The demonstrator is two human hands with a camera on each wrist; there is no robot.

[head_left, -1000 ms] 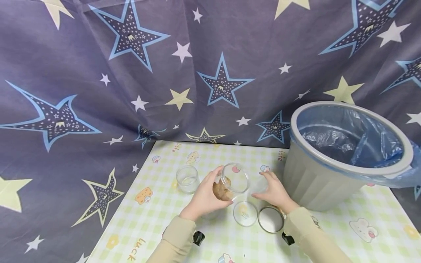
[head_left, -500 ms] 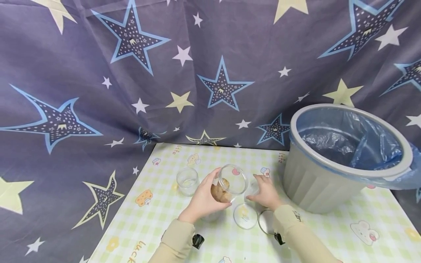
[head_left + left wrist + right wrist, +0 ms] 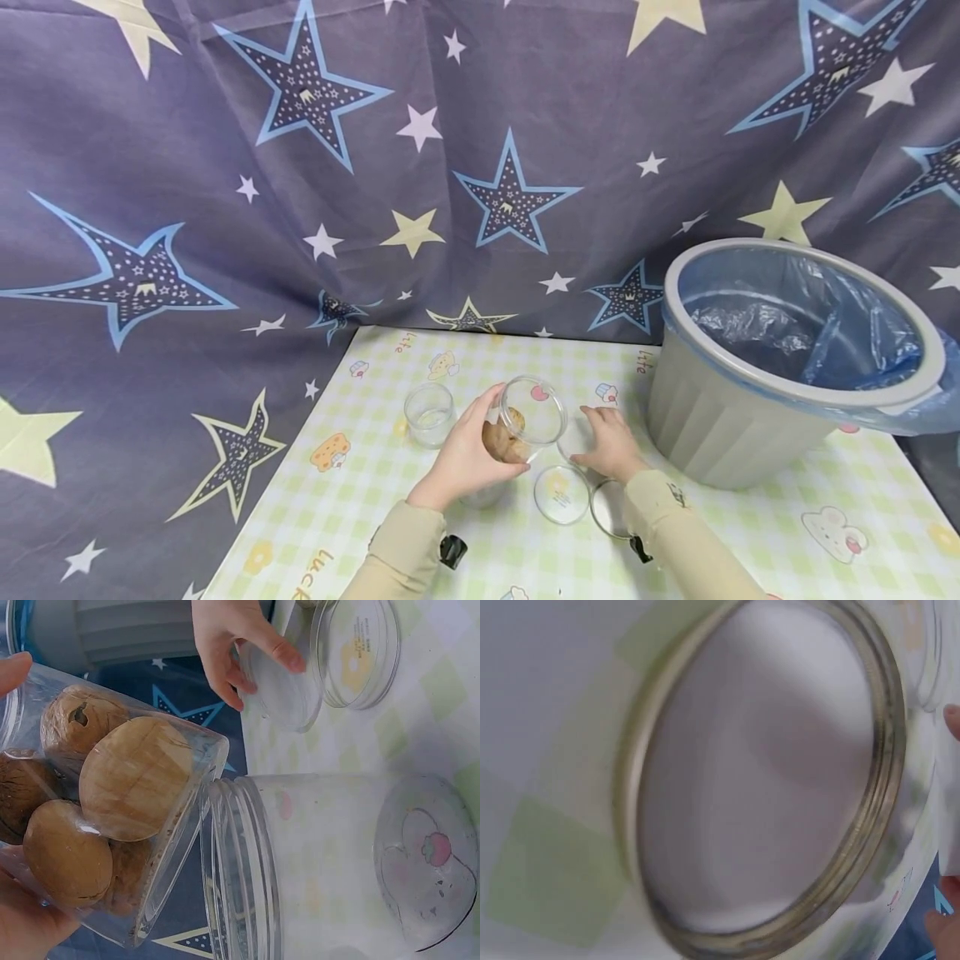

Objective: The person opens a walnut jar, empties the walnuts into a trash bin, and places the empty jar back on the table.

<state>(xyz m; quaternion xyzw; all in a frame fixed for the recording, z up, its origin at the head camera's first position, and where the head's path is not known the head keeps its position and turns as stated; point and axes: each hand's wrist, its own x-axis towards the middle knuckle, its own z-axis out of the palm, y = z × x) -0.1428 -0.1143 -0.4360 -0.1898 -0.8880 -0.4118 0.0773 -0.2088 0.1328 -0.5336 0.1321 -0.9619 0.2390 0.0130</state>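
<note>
My left hand (image 3: 468,454) grips a tilted clear jar (image 3: 534,408) holding several brown, walnut-like nuts (image 3: 135,776). The jar's mouth is hard to make out. Close beside it, a second clear jar (image 3: 337,862) with a threaded rim stands on the table; in the head view my left hand mostly hides it. My right hand (image 3: 611,446) is spread low over a clear lid (image 3: 573,437), thumb and fingertips near its edges. In the left wrist view, the thumb overlaps this lid (image 3: 281,697); firm contact cannot be told.
Another clear lid (image 3: 562,495) and a metal-rimmed lid (image 3: 609,507) lie near my right wrist. A third clear jar (image 3: 429,414) stands left of my left hand. A large grey bin (image 3: 720,433) with a blue liner stands at the right. Behind the table (image 3: 757,533) hangs a starry cloth.
My right hand has moved left with the clear lid, which now lies farther left, and the hand has shifted slightly off it. My left hand and the jar of nuts have hardly moved.
</note>
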